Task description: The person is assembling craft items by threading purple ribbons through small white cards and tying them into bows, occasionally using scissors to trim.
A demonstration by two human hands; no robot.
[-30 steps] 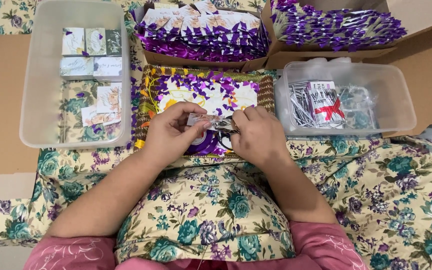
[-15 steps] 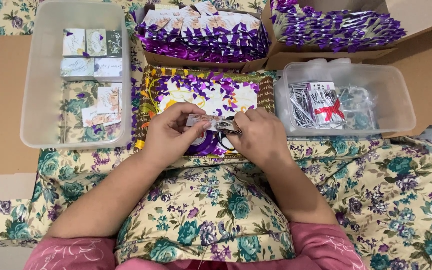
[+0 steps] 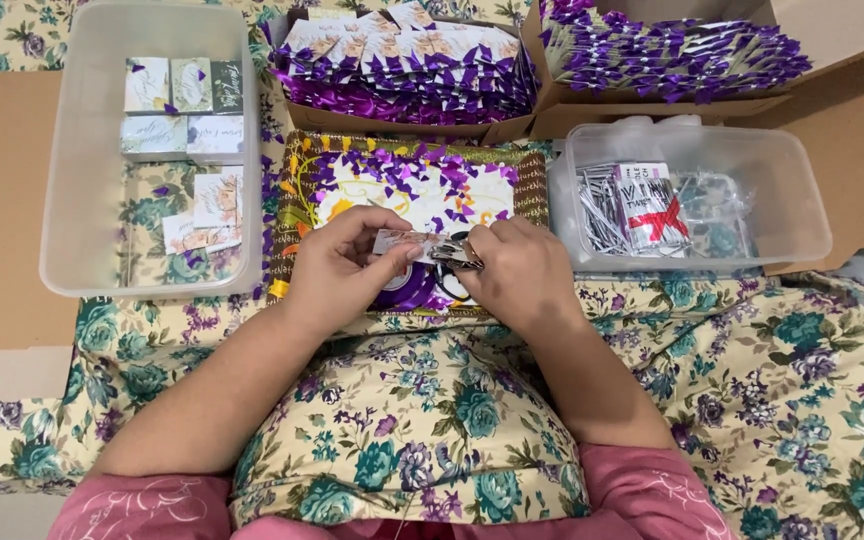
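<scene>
Under everything we see a floral cloth (image 3: 802, 400) spread over the surface, and on it two cardboard boxes (image 3: 552, 115) packed with purple-ribboned packets (image 3: 412, 60). At our left stands a clear plastic tub (image 3: 72, 230) of small printed cards (image 3: 177, 105); at our right a smaller clear tub (image 3: 802, 200) holds bagged metal clips (image 3: 602, 205). Between them lies a patterned tray (image 3: 302, 190) strewn with purple ribbon scraps (image 3: 422, 180). Over the tray's near edge our hands meet: the left hand (image 3: 337, 270) pinches a small card (image 3: 399, 241), and the right hand (image 3: 517, 275) is closed round a small metal tool (image 3: 452, 253) touching that card's end. We judge the card could slip or crease if the pinch loosens while the tool presses, and a loose card might drop among the scraps.
</scene>
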